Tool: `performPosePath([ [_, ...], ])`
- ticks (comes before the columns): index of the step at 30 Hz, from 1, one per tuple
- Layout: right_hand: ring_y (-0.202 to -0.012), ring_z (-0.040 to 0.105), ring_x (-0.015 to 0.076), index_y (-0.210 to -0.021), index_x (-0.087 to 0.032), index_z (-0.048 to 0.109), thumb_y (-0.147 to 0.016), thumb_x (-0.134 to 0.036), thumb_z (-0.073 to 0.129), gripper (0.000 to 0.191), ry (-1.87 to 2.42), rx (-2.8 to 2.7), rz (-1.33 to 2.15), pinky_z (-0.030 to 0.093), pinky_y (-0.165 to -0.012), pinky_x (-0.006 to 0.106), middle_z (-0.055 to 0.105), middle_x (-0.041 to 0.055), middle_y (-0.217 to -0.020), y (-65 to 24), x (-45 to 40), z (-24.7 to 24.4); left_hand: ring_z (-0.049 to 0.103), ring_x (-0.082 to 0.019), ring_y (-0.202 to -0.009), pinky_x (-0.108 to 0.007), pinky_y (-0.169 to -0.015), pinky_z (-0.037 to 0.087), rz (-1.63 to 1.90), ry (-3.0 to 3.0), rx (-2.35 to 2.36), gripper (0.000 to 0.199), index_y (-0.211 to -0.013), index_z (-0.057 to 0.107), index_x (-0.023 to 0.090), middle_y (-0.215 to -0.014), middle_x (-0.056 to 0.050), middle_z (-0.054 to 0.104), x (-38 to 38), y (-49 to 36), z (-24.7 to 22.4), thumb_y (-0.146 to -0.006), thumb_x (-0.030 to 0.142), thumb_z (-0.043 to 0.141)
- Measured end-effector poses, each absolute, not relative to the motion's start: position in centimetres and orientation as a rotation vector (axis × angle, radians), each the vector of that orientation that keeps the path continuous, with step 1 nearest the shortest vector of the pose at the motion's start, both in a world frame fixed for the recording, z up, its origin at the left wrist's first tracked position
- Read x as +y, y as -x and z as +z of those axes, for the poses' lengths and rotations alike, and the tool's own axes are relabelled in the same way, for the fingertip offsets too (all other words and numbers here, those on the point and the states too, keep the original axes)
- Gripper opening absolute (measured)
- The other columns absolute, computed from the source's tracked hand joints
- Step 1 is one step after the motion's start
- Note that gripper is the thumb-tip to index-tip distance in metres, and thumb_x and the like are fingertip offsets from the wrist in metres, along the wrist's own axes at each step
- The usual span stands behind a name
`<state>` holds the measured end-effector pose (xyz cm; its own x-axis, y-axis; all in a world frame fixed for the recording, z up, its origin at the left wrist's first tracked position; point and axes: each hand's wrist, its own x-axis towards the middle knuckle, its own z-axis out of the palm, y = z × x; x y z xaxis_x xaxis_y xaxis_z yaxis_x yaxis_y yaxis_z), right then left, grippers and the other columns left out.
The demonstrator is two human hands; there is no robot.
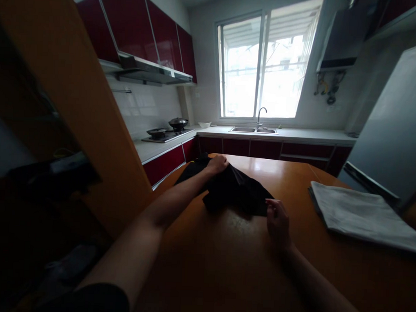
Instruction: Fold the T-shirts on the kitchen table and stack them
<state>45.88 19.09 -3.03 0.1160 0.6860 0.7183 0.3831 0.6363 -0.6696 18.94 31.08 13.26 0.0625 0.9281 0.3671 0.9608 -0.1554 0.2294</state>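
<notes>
A piece of black cloth (239, 191), perhaps a garment, is partly lifted over the wooden table (225, 256). My left hand (217, 164) is closed on its upper part, toward the far side of the table. The fingers of my right hand (277, 217) pinch the cloth's right corner. Between the two hands the fabric slopes down from left to right, and its lower edge hangs near the tabletop. More of the black cloth lies bunched to the left, behind my left forearm. Its exact kind cannot be made out in the dim light.
A folded grey cloth (363, 216) lies on the table's right side, close to the fridge (393, 121). Beyond the table run a counter with a sink (253, 130) and a stove with pans (178, 123). A wooden upright (83, 101) stands at left.
</notes>
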Motion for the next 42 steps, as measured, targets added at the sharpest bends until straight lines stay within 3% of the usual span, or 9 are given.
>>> performPosePath([
  [6, -0.082, 0.059, 0.0198, -0.103, -0.021, 0.064, -0.094, -0.027, 0.044, 0.022, 0.937, -1.548, 0.327, 0.049, -0.070, 0.033, 0.063, 0.0068, -0.098, -45.7, 19.6, -3.9, 0.061, -0.025, -0.106, -0.038, -0.093, 0.040, -1.024, 1.892, -1.902, 0.037, -0.110, 0.066, -0.001, -0.112, -0.025, 0.067, 37.9, -15.5, 28.0, -0.102, 0.015, 0.033],
  [10, -0.079, 0.060, 0.0196, -0.102, -0.020, 0.065, -0.093, -0.027, 0.045, 0.023, 0.985, -1.528, 0.360, 0.049, -0.067, 0.032, 0.064, 0.0070, -0.097, -45.8, 20.2, -4.3, 0.058, -0.021, -0.110, -0.035, -0.096, 0.037, -1.193, 1.801, -1.773, 0.042, -0.118, 0.061, -0.001, -0.120, -0.023, 0.064, 37.5, -12.7, 30.3, -0.104, 0.021, 0.028],
  [14, -0.081, 0.061, 0.0205, -0.103, -0.019, 0.065, -0.090, -0.029, 0.046, 0.025, 1.031, -1.503, 0.431, 0.049, -0.066, 0.032, 0.066, 0.0096, -0.102, -45.8, 20.5, -4.4, 0.062, -0.018, -0.097, -0.031, -0.088, 0.045, -0.971, 2.000, -1.908, 0.038, -0.119, 0.064, 0.009, -0.110, -0.013, 0.070, 34.2, -9.2, 24.5, -0.101, 0.027, 0.036],
  [19, -0.078, 0.061, 0.0203, -0.099, -0.019, 0.067, -0.086, -0.026, 0.047, 0.025, 1.063, -1.504, 0.470, 0.050, -0.067, 0.033, 0.066, 0.0095, -0.100, -45.5, 20.7, -4.6, 0.066, -0.022, -0.067, -0.031, -0.065, 0.052, -0.385, 2.242, -2.232, 0.018, -0.080, 0.074, 0.021, -0.065, -0.003, 0.068, 30.2, -5.1, 15.8, -0.068, 0.035, 0.075],
  [21, -0.077, 0.061, 0.0201, -0.098, -0.019, 0.067, -0.085, -0.026, 0.047, 0.025, 1.066, -1.513, 0.474, 0.050, -0.067, 0.033, 0.065, 0.0090, -0.099, -45.4, 20.7, -4.6, 0.069, -0.026, -0.076, -0.034, -0.072, 0.054, -0.265, 2.230, -2.284, 0.020, -0.081, 0.075, 0.022, -0.074, -0.007, 0.072, 29.6, -4.4, 13.5, -0.067, 0.036, 0.075],
  [23, -0.077, 0.061, 0.0198, -0.098, -0.019, 0.067, -0.085, -0.026, 0.047, 0.025, 1.067, -1.515, 0.472, 0.050, -0.067, 0.033, 0.065, 0.0089, -0.100, -45.4, 20.7, -4.7, 0.067, -0.031, -0.102, -0.040, -0.088, 0.052, -0.228, 2.202, -2.285, 0.031, -0.100, 0.075, 0.022, -0.104, -0.013, 0.073, 29.3, -4.6, 11.2, -0.076, 0.041, 0.068],
  [27, -0.079, 0.061, 0.0204, -0.098, -0.019, 0.067, -0.084, -0.025, 0.047, 0.025, 1.080, -1.508, 0.468, 0.049, -0.067, 0.033, 0.065, 0.0088, -0.100, -45.5, 20.6, -4.8, 0.027, -0.041, -0.147, -0.063, -0.110, 0.030, -0.207, 2.206, -2.269, 0.057, -0.141, 0.055, 0.035, -0.161, -0.010, 0.032, 28.7, -6.1, 5.5, -0.089, 0.057, 0.053],
  [32, -0.079, 0.061, 0.0212, -0.098, -0.019, 0.068, -0.084, -0.027, 0.048, 0.026, 1.118, -1.492, 0.502, 0.050, -0.067, 0.033, 0.065, 0.0094, -0.101, -45.8, 21.0, -5.0, 0.002, -0.043, -0.152, -0.077, -0.109, 0.014, -0.132, 2.173, -2.414, 0.060, -0.148, 0.044, 0.044, -0.168, -0.002, 0.015, 29.4, -5.9, -0.2, -0.094, 0.068, 0.032],
  [42, -0.082, 0.063, 0.0204, -0.103, -0.017, 0.068, -0.079, -0.019, 0.046, 0.032, 1.185, -1.549, 0.323, 0.052, -0.076, 0.033, 0.065, 0.0100, -0.103, -48.5, 23.4, -2.8, 0.017, -0.042, -0.150, -0.075, -0.110, 0.019, -0.409, 2.130, -2.245, 0.053, -0.140, 0.056, 0.036, -0.161, -0.006, 0.034, 31.5, -3.3, 0.0, -0.093, 0.055, 0.040],
])
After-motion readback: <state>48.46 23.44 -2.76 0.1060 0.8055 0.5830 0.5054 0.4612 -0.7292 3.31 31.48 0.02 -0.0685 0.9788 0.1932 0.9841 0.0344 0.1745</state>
